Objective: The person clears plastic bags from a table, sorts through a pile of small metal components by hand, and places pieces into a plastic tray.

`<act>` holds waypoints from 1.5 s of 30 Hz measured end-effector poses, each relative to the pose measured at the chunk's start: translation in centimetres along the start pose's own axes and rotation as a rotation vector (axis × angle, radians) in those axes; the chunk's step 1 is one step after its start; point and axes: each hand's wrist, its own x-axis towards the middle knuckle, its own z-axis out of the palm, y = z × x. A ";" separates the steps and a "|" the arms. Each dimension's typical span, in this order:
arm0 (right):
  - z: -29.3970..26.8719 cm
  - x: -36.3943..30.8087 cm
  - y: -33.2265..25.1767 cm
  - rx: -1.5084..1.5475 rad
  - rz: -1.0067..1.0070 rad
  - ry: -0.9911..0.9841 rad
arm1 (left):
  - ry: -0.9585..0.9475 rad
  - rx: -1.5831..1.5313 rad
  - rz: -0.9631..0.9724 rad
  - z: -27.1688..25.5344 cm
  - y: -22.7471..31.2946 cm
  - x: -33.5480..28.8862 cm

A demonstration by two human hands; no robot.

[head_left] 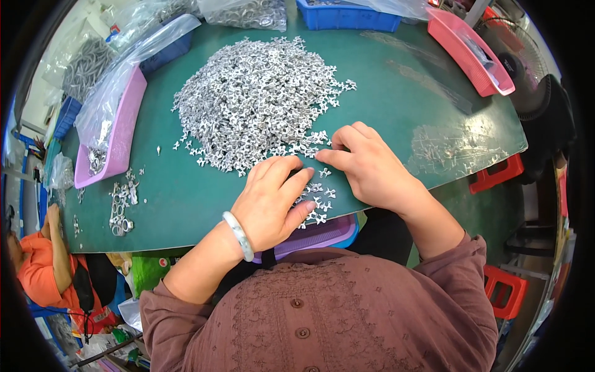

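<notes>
A large heap of small silvery metal pieces (254, 93) with branching shapes covers the middle of the green table (396, 87). My left hand (266, 201), with a pale bangle (238, 235) on its wrist, rests at the heap's near edge. Its thumb and index finger are apart, beside a small scatter of the same pieces (319, 203) at the table edge. My right hand (375, 164) is curled, its thumb and index tips close together on pieces at the heap's near right edge. What lies between those tips is too small to make out.
A pink-purple bin (129, 124) with plastic bags stands left. Metal rings (119, 214) lie near it. Blue trays (350, 17) and a pink basket (455, 46) line the far side. A purple tray (310, 239) sits below the table edge. Another person in orange (46, 270) sits far left.
</notes>
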 end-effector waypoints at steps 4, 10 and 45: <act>-0.5 -0.2 -0.3 0.056 0.022 -0.069 | 0.015 0.014 0.009 0.1 -0.1 -0.1; -0.6 -0.7 0.1 0.081 0.061 0.051 | 0.023 -0.009 -0.009 0.1 0.0 0.0; 1.3 1.1 -0.7 0.000 0.141 0.051 | 0.012 -0.073 0.035 -0.2 -0.5 -0.1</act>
